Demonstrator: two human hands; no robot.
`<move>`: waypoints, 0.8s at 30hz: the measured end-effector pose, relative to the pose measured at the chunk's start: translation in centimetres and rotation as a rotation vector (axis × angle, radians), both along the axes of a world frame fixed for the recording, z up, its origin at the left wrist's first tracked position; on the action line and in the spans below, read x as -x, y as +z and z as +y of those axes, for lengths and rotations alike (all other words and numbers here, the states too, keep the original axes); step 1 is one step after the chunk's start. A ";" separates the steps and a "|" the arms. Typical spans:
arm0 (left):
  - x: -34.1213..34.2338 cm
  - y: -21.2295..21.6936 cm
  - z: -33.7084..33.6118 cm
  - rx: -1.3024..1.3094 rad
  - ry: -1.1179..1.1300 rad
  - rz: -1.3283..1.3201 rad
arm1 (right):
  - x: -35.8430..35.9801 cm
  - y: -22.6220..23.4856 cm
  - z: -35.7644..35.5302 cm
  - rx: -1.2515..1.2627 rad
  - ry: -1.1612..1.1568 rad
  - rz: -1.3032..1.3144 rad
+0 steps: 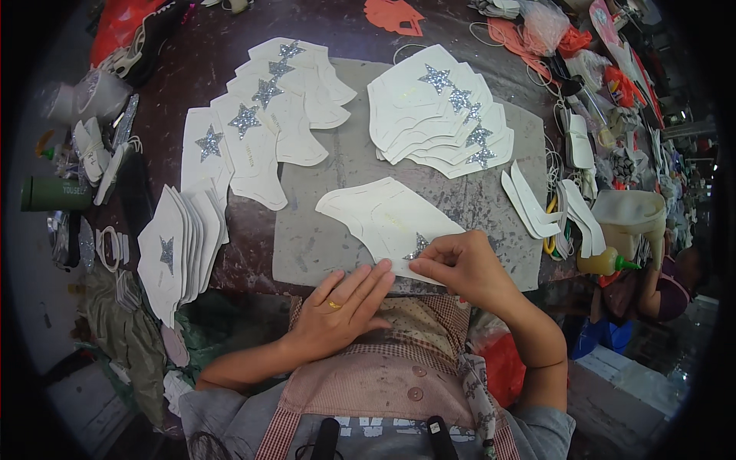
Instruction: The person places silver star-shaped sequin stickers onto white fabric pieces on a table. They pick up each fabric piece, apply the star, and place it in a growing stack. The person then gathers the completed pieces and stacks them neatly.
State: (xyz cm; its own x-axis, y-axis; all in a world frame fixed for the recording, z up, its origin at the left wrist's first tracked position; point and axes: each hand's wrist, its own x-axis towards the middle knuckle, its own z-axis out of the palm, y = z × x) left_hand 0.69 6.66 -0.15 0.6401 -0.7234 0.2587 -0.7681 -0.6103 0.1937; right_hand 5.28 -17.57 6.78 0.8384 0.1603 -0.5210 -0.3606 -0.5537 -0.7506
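We see a wide bench [244, 261] with a dark reddish-brown surface, and on it lies a grey, stained, flat mat [310, 257]. Toward the far left, partly on the mat and partly on the bare bench, there is a fan of overlapping white shaped pieces [253, 157], on which five silver stars show. At the far right of the mat we find a second fan of similar white pieces [406, 107], also with their stars in a row. At the near left corner of the bench, a thick stack of white pieces [172, 222] leans in a tilted way. One single white curved piece with a faint dashed outline [383, 207] lies flat on the mat, near its front edge, directly before us. Our left hand [341, 307] rests at its lower edge, the fingers stretched and rather close together, with the tips touching the piece. Our right hand [464, 264] is bent over its right part; thumb and forefinger come together at a silver glittering star [417, 244], but we cannot tell if they pinch it or only press it. Right of the mat stands out a yellowish bottle with green tip [598, 262], and nearer lie narrow white bent strips [527, 207].
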 end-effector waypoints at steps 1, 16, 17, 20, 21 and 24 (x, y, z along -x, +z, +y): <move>0.1 0.0 -0.2 -0.011 0.008 -0.007 | 0.3 -0.3 -0.2 -0.007 0.012 -0.027; -1.5 1.7 -0.7 0.089 -0.094 0.222 | 4.1 -0.4 -4.5 0.098 0.069 -0.487; -1.5 1.6 -0.8 0.068 -0.094 0.195 | 4.1 -0.7 -4.6 0.079 0.064 -0.489; -0.8 0.6 -1.3 0.026 -0.074 0.118 | 4.0 -1.1 -4.9 0.069 0.080 -0.491; -0.7 0.5 -1.5 0.016 -0.056 0.092 | 3.9 -1.2 -4.9 0.069 0.093 -0.492; -0.6 0.6 -1.8 -0.017 -0.030 0.048 | 3.7 -1.3 -5.0 0.062 0.083 -0.475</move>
State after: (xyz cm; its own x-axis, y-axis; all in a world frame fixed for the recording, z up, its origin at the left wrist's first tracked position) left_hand 1.27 4.90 0.42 0.6290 -0.7468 0.2158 -0.7765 -0.5903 0.2204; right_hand 1.53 -22.60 5.50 0.9716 0.2172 -0.0943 0.0612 -0.6149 -0.7862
